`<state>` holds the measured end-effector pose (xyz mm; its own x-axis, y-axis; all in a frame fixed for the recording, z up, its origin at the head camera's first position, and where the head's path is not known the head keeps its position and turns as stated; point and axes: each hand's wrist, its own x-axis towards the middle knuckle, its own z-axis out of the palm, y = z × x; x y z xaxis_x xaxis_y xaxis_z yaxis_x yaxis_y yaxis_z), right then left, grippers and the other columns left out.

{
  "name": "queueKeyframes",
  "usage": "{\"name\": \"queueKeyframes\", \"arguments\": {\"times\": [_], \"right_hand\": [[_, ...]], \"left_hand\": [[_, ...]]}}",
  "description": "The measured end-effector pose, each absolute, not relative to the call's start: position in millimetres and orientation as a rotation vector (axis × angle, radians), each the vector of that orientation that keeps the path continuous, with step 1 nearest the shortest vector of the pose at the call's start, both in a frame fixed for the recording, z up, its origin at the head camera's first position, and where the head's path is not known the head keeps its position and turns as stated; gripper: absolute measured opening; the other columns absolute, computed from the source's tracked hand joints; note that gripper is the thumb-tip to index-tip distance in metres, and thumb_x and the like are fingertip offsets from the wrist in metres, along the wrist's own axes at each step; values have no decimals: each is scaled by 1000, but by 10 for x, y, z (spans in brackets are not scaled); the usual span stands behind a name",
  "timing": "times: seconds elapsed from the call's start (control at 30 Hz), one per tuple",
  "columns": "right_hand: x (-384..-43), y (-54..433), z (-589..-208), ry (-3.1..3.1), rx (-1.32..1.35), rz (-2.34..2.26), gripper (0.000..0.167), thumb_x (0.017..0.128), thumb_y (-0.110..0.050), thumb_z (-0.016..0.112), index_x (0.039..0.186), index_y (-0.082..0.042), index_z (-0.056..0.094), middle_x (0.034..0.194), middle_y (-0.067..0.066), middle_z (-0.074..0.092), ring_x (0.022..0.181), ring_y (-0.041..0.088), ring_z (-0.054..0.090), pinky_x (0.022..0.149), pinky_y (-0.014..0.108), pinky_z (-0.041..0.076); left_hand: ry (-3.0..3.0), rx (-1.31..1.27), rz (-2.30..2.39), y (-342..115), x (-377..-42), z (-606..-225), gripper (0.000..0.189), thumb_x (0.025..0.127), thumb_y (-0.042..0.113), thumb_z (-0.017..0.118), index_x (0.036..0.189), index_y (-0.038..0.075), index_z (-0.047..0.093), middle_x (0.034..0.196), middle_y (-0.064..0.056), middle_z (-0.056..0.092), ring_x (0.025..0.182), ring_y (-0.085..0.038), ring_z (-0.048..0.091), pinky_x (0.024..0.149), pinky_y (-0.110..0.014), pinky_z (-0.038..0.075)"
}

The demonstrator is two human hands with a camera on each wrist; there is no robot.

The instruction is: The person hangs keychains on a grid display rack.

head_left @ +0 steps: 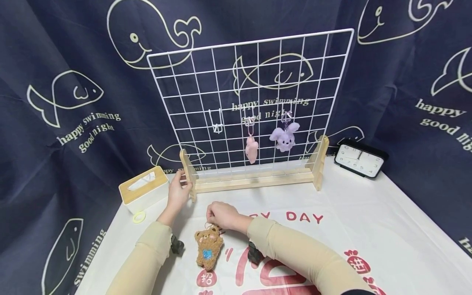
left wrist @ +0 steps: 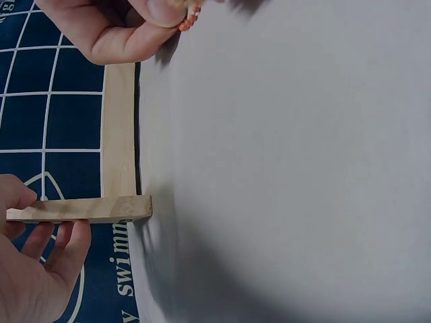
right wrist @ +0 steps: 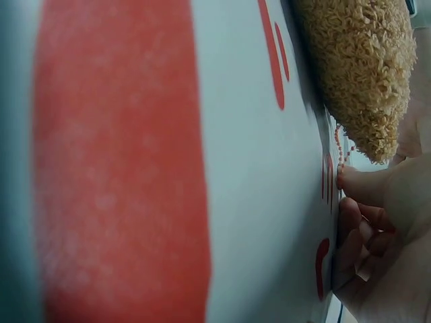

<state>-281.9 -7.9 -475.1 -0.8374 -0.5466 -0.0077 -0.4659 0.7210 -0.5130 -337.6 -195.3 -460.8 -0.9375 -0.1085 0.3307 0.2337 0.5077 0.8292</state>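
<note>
My left hand (head_left: 178, 193) holds the left wooden foot (head_left: 188, 176) of a white wire grid rack (head_left: 250, 42); in the left wrist view, thumb and fingers lie on opposite sides of the wood (left wrist: 114, 209). Just in front of the rack, my right hand (head_left: 225, 215) pinches the orange bead chain (right wrist: 339, 143) of a brown bear plush keychain (head_left: 208, 248). The bear's face and blue patch point up toward the head camera. On the grid hang a pink plush keychain (head_left: 251, 150) and a purple long-eared plush keychain (head_left: 284, 140). A hook (head_left: 217, 128) left of them carries nothing.
A tissue box (head_left: 147, 198) with a wooden lid stands left of the rack, a yellow ring (head_left: 139, 217) before it. At the right stands a black-framed clock (head_left: 359, 159). Red print marks the white tablecloth (head_left: 398, 229); a dark fish-patterned curtain (head_left: 73, 37) hangs behind.
</note>
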Motion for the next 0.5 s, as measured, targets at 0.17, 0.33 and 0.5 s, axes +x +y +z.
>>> {"name": "queueKeyframes", "arguments": {"times": [0.17, 0.33, 0.5], "right_hand": [[-2807, -67, -4741, 2784, -844, -737, 21, 95, -19, 72, 76, -19, 62, 77, -10, 51, 69, 4, 48, 62, 20, 45], [-2822, -23, -4729, 2716, -891, -899, 16, 95, -10, 69, 81, -15, 63, 74, -9, 56, 70, 6, 51, 67, 19, 49], [-2850, 34, -4693, 2630, -956, -1063, 15, 94, -7, 70, 83, -14, 63, 74, -8, 62, 69, 4, 55, 70, 18, 52]], "left_hand": [[-2433, -82, -1396, -1933, -3375, -4593, 44, 89, -6, 61, 132, -5, 52, 122, -31, 60, 111, -48, 62, 99, -55, 54], [-2423, -77, -1414, -1930, -3367, -4596, 44, 88, -7, 60, 131, -6, 52, 122, -32, 60, 110, -48, 62, 100, -55, 53], [-2402, -96, -1423, -1929, -3365, -4603, 43, 87, -8, 60, 129, -6, 52, 121, -33, 60, 109, -49, 63, 100, -56, 53]]}}
